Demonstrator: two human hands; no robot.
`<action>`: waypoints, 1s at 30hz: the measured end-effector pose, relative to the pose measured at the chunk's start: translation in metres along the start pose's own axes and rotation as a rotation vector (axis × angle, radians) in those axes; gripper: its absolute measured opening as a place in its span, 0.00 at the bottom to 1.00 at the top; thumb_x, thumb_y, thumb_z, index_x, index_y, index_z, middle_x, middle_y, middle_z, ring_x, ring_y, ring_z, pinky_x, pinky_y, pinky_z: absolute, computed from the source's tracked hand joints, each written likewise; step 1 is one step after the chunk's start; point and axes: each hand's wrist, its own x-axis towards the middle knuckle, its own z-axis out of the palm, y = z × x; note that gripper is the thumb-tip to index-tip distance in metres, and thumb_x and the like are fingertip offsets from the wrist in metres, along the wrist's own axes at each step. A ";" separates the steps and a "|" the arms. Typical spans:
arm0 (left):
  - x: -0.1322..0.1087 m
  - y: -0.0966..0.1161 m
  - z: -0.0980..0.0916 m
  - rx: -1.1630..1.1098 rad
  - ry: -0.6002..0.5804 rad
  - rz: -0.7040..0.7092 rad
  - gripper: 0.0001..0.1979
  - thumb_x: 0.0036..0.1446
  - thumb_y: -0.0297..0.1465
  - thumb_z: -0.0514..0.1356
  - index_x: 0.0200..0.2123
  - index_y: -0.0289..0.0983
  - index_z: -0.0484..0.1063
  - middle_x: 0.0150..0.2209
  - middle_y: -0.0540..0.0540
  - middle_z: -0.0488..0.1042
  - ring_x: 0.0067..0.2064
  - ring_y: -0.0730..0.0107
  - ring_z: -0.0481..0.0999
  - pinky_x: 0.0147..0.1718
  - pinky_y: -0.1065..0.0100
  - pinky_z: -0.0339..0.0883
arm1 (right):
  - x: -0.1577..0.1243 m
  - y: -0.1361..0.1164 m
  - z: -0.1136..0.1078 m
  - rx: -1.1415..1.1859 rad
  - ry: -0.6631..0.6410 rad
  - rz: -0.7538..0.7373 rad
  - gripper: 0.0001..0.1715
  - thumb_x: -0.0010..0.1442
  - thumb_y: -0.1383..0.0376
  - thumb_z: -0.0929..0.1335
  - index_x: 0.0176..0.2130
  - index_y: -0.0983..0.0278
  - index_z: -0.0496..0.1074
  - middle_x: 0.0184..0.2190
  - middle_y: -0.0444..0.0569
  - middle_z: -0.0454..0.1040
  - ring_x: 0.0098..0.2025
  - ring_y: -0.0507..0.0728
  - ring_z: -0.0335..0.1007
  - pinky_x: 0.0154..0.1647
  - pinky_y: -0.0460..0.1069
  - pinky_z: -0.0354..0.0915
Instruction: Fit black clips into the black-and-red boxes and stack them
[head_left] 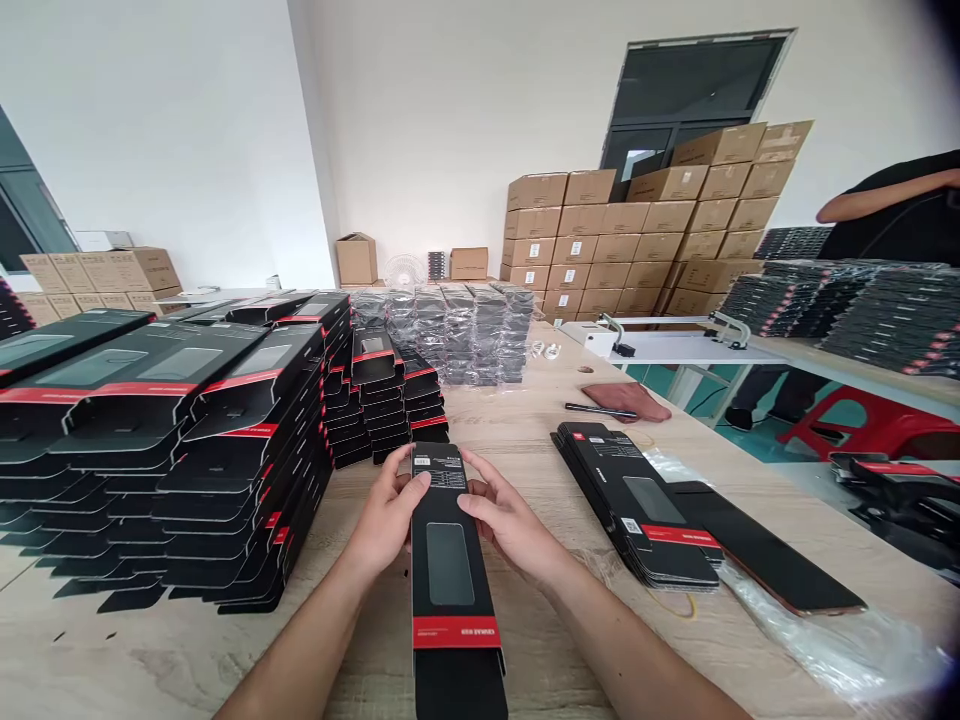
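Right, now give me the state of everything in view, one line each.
Black cardboard sleeve: flat on the table
Left hand: holding the sleeve's left edge
Right hand: holding the sleeve's right edge
Black box blanks: piled in stacks
Shrink-wrapped bundles: stacked in rows
Brown cartons: stacked, closed

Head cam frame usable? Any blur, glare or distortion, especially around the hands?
Head view: left hand, right hand and flat black box look fairly sharp, with no obvious motion blur, though the box's small print is unreadable. Wide-angle distortion makes the stacked cardboard cartons lean. Glare shows on the plastic film at lower right; the top-right corner falls dark.
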 end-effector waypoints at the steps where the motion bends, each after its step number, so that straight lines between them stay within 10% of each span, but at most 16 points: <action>1: 0.000 0.000 0.001 -0.001 0.007 0.013 0.25 0.52 0.40 0.62 0.53 0.42 0.64 0.37 0.48 0.76 0.37 0.65 0.75 0.35 0.67 0.67 | 0.000 0.000 0.001 0.017 -0.001 0.009 0.42 0.50 0.60 0.72 0.61 0.53 0.56 0.35 0.45 0.72 0.34 0.55 0.69 0.34 0.50 0.65; 14: -0.001 0.002 0.001 0.031 -0.074 0.056 0.13 0.52 0.38 0.61 0.38 0.38 0.71 0.34 0.49 0.73 0.33 0.70 0.70 0.33 0.72 0.63 | 0.004 0.004 0.006 -0.076 0.090 0.052 0.16 0.54 0.51 0.67 0.35 0.61 0.66 0.18 0.39 0.66 0.17 0.51 0.63 0.16 0.45 0.57; 20: -0.006 0.006 0.000 -0.002 -0.243 0.008 0.12 0.54 0.37 0.60 0.40 0.37 0.72 0.33 0.50 0.72 0.32 0.72 0.68 0.32 0.72 0.61 | 0.008 -0.004 -0.006 -0.158 0.268 -0.078 0.22 0.50 0.50 0.71 0.39 0.63 0.73 0.24 0.43 0.72 0.25 0.52 0.65 0.24 0.47 0.61; 30: -0.010 0.003 0.001 0.071 -0.321 -0.004 0.13 0.55 0.37 0.60 0.42 0.38 0.73 0.34 0.49 0.71 0.33 0.70 0.68 0.34 0.71 0.60 | 0.004 -0.009 -0.016 0.046 0.099 0.011 0.17 0.47 0.53 0.74 0.26 0.64 0.73 0.23 0.43 0.72 0.26 0.51 0.66 0.31 0.48 0.62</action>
